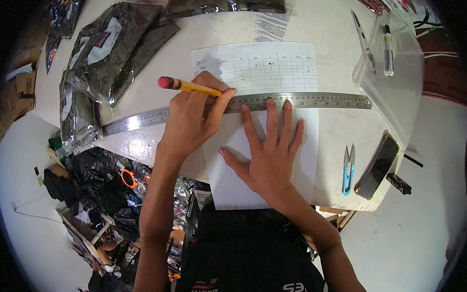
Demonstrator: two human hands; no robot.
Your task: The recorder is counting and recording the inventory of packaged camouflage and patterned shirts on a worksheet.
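A sheet of white paper (290,148) with a hand-drawn table on its upper part lies in front of me. Across it, slightly slanted, runs a long steel ruler (338,101). My left hand (196,116) is closed round a yellow pencil (199,89), its red eraser end pointing left. The pencil's tip is hidden by my fingers, close to the ruler's upper edge. My right hand (271,163) lies flat with fingers spread, its longer fingertips on the ruler and its palm over the paper.
Clear plastic bags with dark patterned cloth (113,54) lie at left, against the ruler's end. At right are blue thread snips (349,170), a phone (377,166), a pen (388,51), tweezers (364,42) and a plastic sheet (400,95). Dark bags (96,177) lie below the table's left edge.
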